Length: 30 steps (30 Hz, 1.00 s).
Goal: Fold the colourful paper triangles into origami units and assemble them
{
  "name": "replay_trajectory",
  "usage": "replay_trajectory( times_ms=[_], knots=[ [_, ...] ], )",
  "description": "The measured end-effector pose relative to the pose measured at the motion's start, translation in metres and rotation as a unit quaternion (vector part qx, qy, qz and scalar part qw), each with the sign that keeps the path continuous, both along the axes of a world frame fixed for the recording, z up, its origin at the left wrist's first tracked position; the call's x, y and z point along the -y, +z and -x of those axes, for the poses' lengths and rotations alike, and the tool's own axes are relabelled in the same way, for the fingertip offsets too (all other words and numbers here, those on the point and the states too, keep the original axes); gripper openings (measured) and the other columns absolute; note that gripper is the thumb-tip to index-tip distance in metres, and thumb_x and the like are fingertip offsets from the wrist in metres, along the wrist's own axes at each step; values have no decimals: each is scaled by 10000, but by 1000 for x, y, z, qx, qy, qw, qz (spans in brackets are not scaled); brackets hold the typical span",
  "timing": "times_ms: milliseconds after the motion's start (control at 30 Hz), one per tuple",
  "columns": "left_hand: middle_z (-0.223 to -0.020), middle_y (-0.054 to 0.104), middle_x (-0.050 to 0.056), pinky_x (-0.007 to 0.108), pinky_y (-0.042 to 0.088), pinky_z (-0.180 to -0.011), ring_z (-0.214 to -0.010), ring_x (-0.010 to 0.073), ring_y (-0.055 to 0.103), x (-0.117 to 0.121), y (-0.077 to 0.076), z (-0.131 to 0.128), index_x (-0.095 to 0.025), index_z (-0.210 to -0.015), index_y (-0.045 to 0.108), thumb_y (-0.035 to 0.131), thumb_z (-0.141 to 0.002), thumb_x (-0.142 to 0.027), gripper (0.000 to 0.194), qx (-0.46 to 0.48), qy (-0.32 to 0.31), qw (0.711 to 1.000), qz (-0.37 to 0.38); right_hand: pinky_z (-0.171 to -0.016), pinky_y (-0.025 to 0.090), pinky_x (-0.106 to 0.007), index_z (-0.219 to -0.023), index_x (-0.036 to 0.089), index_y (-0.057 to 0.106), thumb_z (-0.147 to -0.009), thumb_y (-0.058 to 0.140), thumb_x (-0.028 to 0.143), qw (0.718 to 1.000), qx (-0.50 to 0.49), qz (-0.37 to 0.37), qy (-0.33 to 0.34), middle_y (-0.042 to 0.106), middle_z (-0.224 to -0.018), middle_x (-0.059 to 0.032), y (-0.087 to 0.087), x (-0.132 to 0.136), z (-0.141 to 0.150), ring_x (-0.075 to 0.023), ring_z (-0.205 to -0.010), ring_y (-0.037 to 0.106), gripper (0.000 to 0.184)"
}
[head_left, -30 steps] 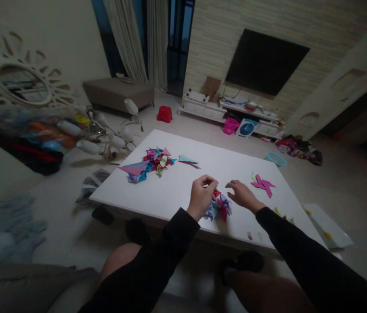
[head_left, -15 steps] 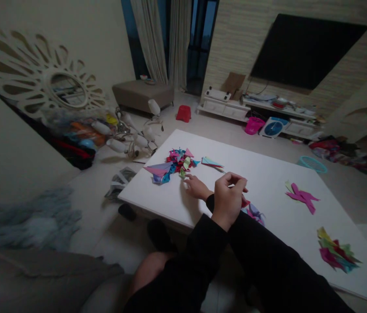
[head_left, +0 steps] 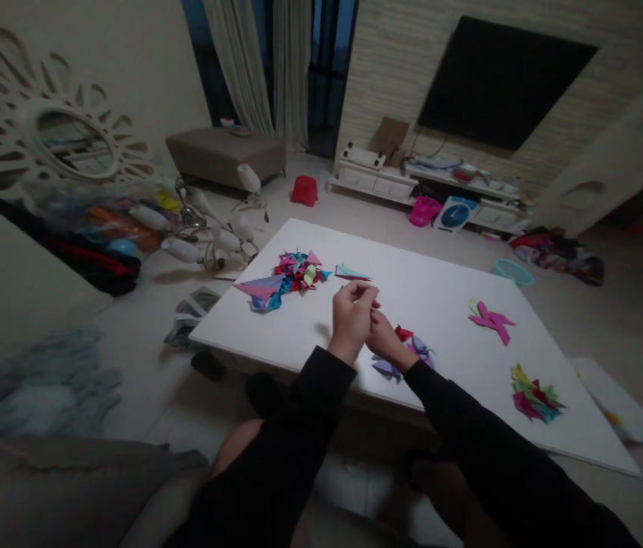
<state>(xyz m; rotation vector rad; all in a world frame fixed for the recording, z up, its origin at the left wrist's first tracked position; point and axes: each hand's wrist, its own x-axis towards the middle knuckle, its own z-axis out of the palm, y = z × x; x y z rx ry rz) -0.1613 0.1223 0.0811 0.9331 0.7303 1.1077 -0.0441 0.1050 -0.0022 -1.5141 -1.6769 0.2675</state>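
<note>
My left hand and my right hand meet above the near middle of the white table. Both are closed, with the fingertips pinched together. Whatever is between them is hidden by the fingers. Just below and right of my right hand lies a small group of purple and red folded paper pieces, partly covered by that hand. To the left sits a heaped pile of colourful folded paper pieces. Beyond my left hand are narrow folded papers in light blue and red.
On the table's right lie crossed magenta papers and a fanned multicoloured paper stack. A lamp with several white shades stands on the floor at left. A red stool and a TV cabinet are beyond the table.
My right hand has drawn back from the left pile, uncrossing from my left arm. My left hand has moved left, and the hands now meet. The view has shifted slightly.
</note>
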Motion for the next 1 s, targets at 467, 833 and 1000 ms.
replay_trajectory(
  times_ms=[467,833,1000],
  knots=[
    [-983,719,142,278,545,-699,-875,208,713,24,-27,-42,-117,-1027,649,718,-807,-259,271,-117,-165,979,25,-922,525,-373,-988,224,772,-835,466,88,981,-140,-34,-132,715,-1060,-68,38,125,-50,-203,-1022,662,368],
    [-948,749,120,322,569,-765,-828,190,712,27,-39,-49,-125,-1056,661,782,-721,-255,378,-77,-143,987,4,-930,533,-380,-1057,215,738,-886,521,105,995,-15,-47,-89,712,-1064,-82,55,131,-46,-217,-1024,664,297],
    [-944,753,116,304,571,-763,-839,184,715,31,-41,-51,-117,-1042,669,768,-692,-205,374,-79,-127,989,4,-928,539,-393,-1050,231,735,-869,534,99,995,6,-52,-85,710,-1061,-81,55,133,-45,-224,-1029,663,302]
  ],
)
